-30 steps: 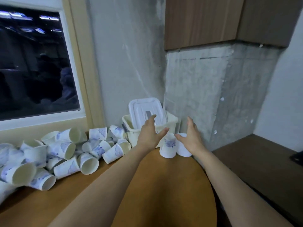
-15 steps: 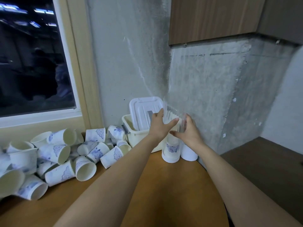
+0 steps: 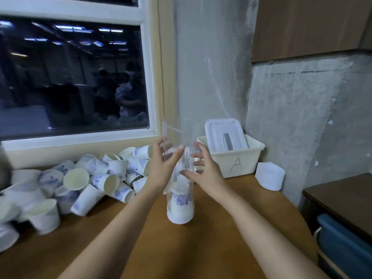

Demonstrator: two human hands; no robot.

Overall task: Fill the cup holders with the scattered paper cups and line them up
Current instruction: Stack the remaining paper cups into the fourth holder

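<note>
Clear holder (image 3: 179,183), 1 blue cup (image 3: 181,198) inside (white base (image 3: 180,216)); L fingers (image 3: 159,149), R fingers (image 3: 199,148) splayed.

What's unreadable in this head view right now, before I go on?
Head view only:
- Cup count inside the clear cup holder: blurred, with the hands in front.
- Whether the left hand or right hand grips it: motion blur.
- Paper cup pile: cut off by the left edge.
- Bin contents: hidden by its lid.

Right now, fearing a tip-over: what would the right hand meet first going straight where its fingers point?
Probably the clear cup holder, just left of the right hand; contact is unclear.
</note>
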